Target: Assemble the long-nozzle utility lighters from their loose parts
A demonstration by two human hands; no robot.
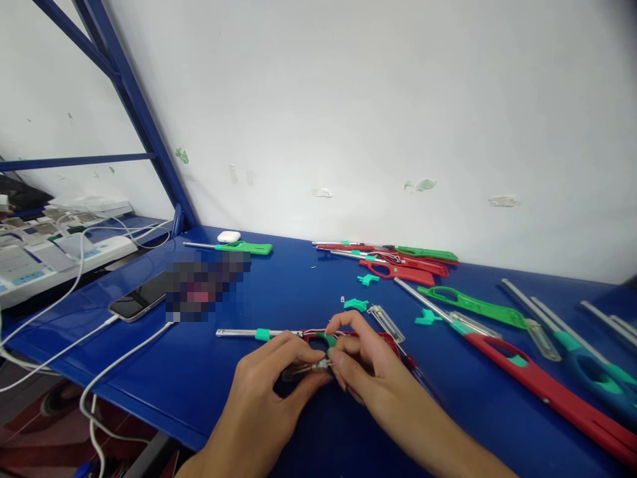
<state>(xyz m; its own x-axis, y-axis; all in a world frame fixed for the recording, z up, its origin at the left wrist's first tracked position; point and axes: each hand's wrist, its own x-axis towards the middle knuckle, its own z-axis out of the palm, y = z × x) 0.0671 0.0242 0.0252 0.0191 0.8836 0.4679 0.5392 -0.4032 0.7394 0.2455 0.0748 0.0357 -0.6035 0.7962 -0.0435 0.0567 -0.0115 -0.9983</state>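
Observation:
Between the thumb and fingers of my left hand (263, 385) is a clear lighter fuel tank (297, 370), its small valve end pointing right. My right hand (375, 372) is closed at that valve end, thumb and fingers pinched together; whatever small part they may grip is hidden. Just beyond both hands lies an opened red lighter casing (391, 342) with a metal tube (236, 332) and a teal collar (263, 334). Another clear tank (387, 323) and a teal trigger piece (356, 305) lie behind my right hand.
Several lighters and casing halves lie along the wall, including a red handle (405, 272). To the right are a long red lighter (547, 392), a green casing half (478, 307) and blue lighters (592, 368). At left are a phone (139, 299), cables and a white case (229, 236).

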